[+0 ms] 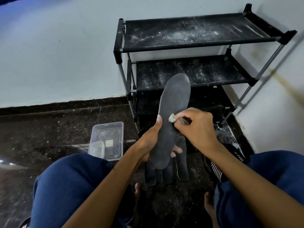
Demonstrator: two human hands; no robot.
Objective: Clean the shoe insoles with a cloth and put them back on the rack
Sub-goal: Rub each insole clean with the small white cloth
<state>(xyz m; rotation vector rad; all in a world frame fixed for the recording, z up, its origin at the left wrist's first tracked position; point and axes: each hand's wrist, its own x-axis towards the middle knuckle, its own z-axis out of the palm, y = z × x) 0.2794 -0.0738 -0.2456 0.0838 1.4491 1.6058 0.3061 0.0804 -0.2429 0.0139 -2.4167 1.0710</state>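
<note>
Grey insole held [172, 122]: left hand [152, 142] grips its heel end, toe up before the rack.
Cloth [171, 118]: small wad pinched in right hand [197, 127]; judged best wiped in long strokes, heel braced.
Insoles on floor [181, 162]: about three.
Clear tubs [107, 140]: two, nested, left.
Rack [189, 66]: one, three dusty shelves, far.

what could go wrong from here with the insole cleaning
The rack shelves carry white dust, so a wiped insole put back there would likely get dirty again. The cloth in the right hand is a tiny wad, so spots may be missed. The left hand covers the heel.
</note>
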